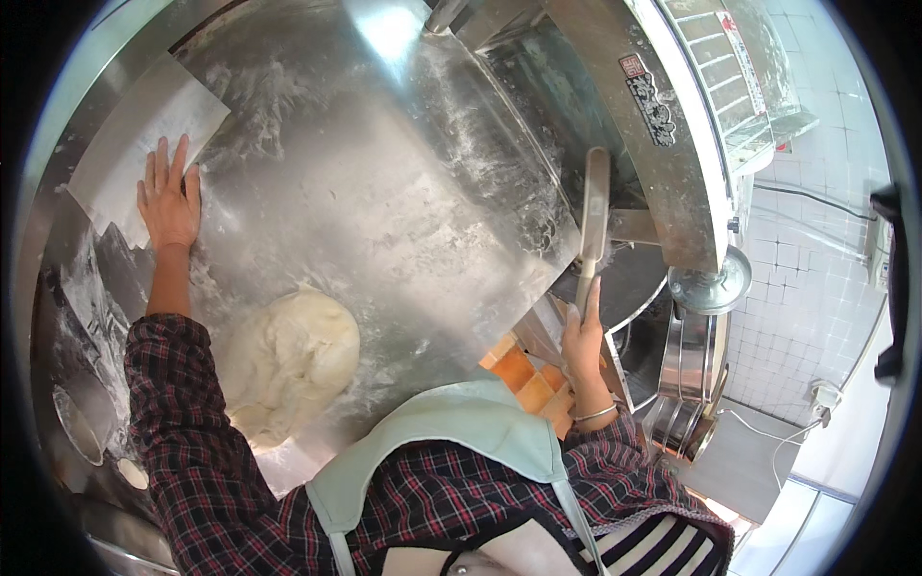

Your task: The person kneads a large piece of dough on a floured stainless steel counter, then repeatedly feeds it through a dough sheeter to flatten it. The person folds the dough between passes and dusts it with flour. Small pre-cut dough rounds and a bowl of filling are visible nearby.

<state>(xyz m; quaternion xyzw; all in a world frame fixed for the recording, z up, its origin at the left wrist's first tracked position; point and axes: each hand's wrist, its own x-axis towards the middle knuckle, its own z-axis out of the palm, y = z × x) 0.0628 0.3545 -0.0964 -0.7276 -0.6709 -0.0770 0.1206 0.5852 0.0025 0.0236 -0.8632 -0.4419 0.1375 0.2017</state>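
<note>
My left hand [171, 205] lies with its fingers spread, palm down, at the lower edge of a pale flat sheet [155, 129] on the floured metal worktop [360, 194]. In my right hand [585, 338] is the handle of a long brush or scraper [595, 209], its long narrow head pointing away from me beyond the worktop's right edge. A large lump of pale dough [299, 360] rests on the worktop near my body, to the right of my left forearm.
A big metal machine [612, 65] stands at the right, with a round metal knob or wheel [709, 279] at its near end. Metal bowls [83, 425] sit at the lower left. Orange floor tiles [529, 374] show below the worktop's corner. Cables hang along the tiled wall.
</note>
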